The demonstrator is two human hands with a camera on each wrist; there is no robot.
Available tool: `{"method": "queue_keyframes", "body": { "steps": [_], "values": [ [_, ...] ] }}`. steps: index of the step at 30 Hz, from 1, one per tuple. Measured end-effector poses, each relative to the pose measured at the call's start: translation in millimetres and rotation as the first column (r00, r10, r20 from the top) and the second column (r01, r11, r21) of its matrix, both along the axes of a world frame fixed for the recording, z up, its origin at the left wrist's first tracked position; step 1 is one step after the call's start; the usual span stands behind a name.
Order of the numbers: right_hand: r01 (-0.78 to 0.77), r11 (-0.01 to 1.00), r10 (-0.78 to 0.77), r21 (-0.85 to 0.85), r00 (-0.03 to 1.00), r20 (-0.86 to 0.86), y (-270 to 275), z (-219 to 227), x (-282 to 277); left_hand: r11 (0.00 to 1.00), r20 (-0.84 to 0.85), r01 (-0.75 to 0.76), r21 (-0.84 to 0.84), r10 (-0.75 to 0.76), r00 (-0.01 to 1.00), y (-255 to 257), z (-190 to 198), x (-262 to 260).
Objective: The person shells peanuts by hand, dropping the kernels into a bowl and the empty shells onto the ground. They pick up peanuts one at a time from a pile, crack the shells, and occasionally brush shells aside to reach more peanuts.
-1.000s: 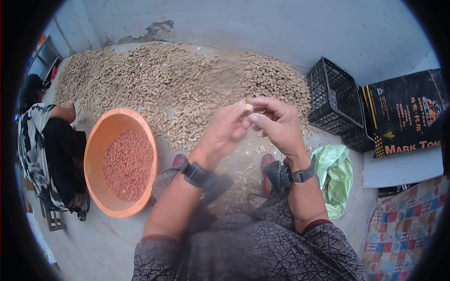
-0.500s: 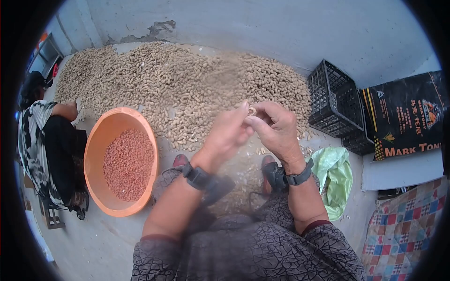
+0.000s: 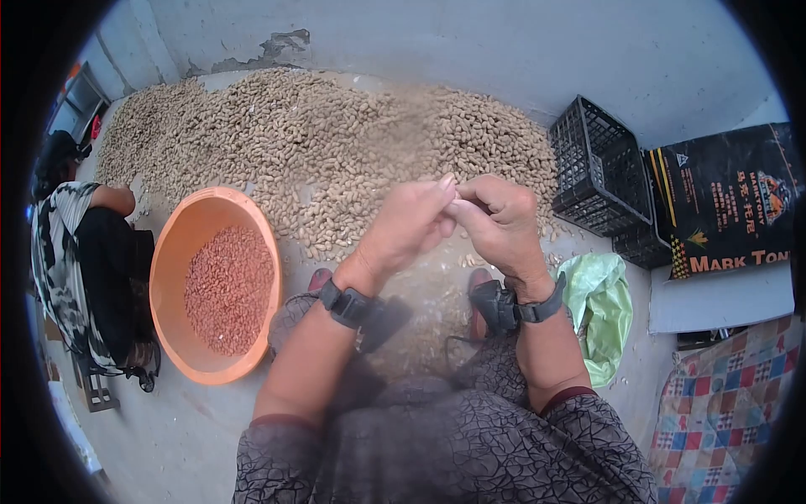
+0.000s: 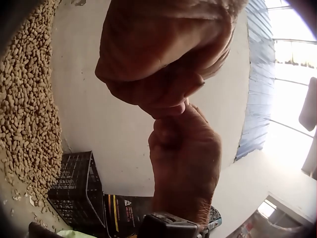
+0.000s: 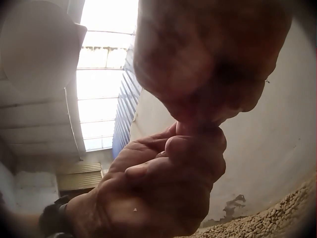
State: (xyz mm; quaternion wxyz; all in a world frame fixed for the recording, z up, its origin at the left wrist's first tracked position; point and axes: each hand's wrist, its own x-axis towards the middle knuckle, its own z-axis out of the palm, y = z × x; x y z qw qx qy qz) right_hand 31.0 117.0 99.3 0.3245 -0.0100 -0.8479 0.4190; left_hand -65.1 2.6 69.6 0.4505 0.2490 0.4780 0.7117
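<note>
In the head view my left hand (image 3: pixel 407 220) and right hand (image 3: pixel 501 223) meet at their fingertips above the floor between my feet. Thumbs and forefingers of both pinch at one spot, where a peanut showed a moment earlier; the fingers now hide it. Seen from the left wrist, the left hand (image 4: pixel 163 54) is curled and touches the fingertips of the right hand (image 4: pixel 185 153). The right wrist view has the same contact, under dark shadow. Beyond the hands spreads a big heap of unshelled peanuts (image 3: pixel 285 126).
An orange basin (image 3: pixel 172 294) holding reddish shelled peanuts (image 3: pixel 231 290) stands at left, beside another person (image 3: pixel 71 260). To the right are black plastic crates (image 3: pixel 600 168), a black printed sack (image 3: pixel 722 202), a pale green bag (image 3: pixel 604 311) and a checked cloth (image 3: pixel 722 412).
The peanut, visible between the fingertips earlier, has gone out of sight behind them. My left fingers have curled in, and the hands stay joined in nearly the same place.
</note>
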Motion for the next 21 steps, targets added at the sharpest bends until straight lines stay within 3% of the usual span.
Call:
{"method": "queue_keyframes", "body": {
  "steps": [5,7,8,10,14,16,17,21],
  "values": [
    [-0.063,0.99,0.069,-0.13,0.997,0.039,3,4,4,1.0,-0.017,-0.021,-0.005,0.021,1.0,-1,3,6],
    [-0.027,0.944,0.068,-0.328,0.991,0.115,2,11,6,0.999,-0.043,-0.036,0.026,0.037,0.998,1,-1,7],
    [-0.028,0.944,0.069,-0.328,0.991,0.115,1,15,7,0.997,-0.069,-0.051,0.058,0.055,0.996,1,-2,8],
    [-0.115,0.854,0.184,-0.507,0.979,0.088,0,19,10,0.997,-0.068,-0.073,0.028,0.075,0.995,0,7,12],
    [-0.08,0.785,0.198,-0.615,0.972,0.126,12,2,4,0.985,-0.122,-0.173,-0.02,0.169,0.978,1,5,8],
    [-0.112,0.68,0.217,-0.724,0.975,0.053,14,1,2,0.973,-0.134,-0.201,-0.112,0.186,0.973,-1,8,3],
    [-0.114,0.682,0.219,-0.722,0.974,0.053,14,3,3,0.95,-0.147,-0.233,-0.208,0.205,0.968,-2,10,1],
    [-0.076,0.692,0.183,-0.718,0.98,0.073,12,4,2,0.954,-0.231,-0.257,-0.154,0.218,0.948,-5,8,0]
  ]
}}
